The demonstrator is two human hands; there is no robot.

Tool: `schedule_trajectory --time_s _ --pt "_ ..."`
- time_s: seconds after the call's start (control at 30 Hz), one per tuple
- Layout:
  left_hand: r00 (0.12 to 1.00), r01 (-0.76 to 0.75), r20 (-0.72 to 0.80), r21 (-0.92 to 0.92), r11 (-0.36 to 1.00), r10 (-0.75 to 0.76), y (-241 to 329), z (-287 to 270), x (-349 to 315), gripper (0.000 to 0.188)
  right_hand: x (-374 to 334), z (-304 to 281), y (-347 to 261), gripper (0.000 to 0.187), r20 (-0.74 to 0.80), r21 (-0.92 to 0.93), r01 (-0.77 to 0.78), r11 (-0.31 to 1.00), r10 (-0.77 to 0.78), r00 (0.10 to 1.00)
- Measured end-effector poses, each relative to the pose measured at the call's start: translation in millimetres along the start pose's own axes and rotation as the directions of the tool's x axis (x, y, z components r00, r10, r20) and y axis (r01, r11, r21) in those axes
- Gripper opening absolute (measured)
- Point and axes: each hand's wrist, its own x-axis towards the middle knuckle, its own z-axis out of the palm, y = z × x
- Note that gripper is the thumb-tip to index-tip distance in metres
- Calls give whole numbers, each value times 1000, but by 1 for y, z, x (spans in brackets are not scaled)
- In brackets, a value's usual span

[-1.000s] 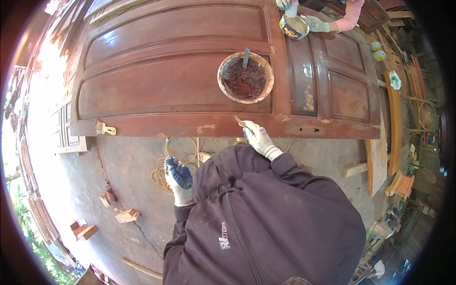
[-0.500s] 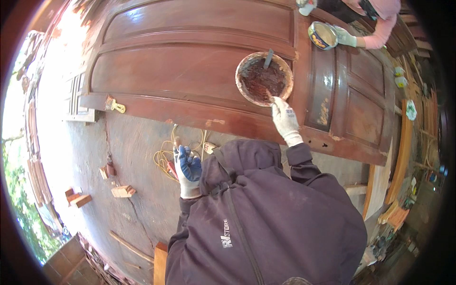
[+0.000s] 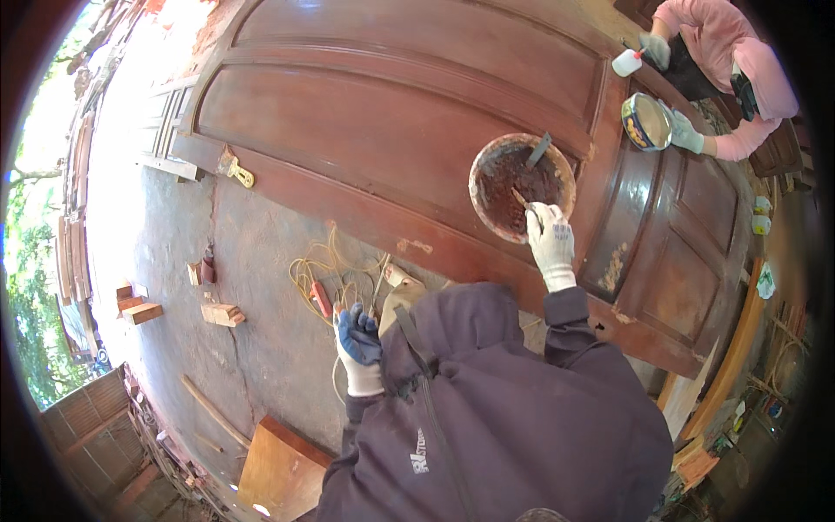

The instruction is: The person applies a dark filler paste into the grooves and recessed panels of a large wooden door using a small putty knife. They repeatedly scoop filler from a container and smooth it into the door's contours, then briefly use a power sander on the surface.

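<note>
Wooden door [image 3: 365, 113] lying flat, right hand [image 3: 550, 242] gripping stick [image 3: 520, 199] angled up-left into bowl [image 3: 520, 184], left hand [image 3: 358, 344] empty, loosely curled.

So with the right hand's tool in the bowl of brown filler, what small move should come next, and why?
Probably scoop a little filler and lift it out: the right hand holds a thin tool tip inside the bowl, and pale chipped spots show on the door edge nearby.

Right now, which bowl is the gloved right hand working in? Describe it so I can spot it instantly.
Start at the big reddish-brown wooden door lying flat. Near its lower edge stands a round bowl with a pale rim, full of dark red-brown paste, and the right hand in a white glove dips a small tool into it. Unlike the co-worker's blue-and-yellow tin, it rests on the door and has a scraper standing in it.
</note>
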Motion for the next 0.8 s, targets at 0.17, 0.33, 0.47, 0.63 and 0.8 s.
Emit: schedule_trajectory --time_s 0.17,0.33,0.47,0.63,0.8 --pt "992 68 -111 79 995 -59 2 -4 24 32 14 14 -15 15 -69 -83 54 995 -60 996" --pt "997 -45 -38 452 891 70 12 29 84 47 22 16 -26 13 -346 -127 -120 985 70 936" --pt "888 -459 412 822 338 206 37 77 153 51 16 26 -49 15 -425 -149 -141 979 66 903" --pt "712 -671 701 669 -321 -27 86 147 240 52 38 89 -129 18 -160 -98 88 991 -103 982" --pt "698 -584 702 673 -454 142 107 188 313 55 115 230 -163 17 67 209 11 978 -26 997"
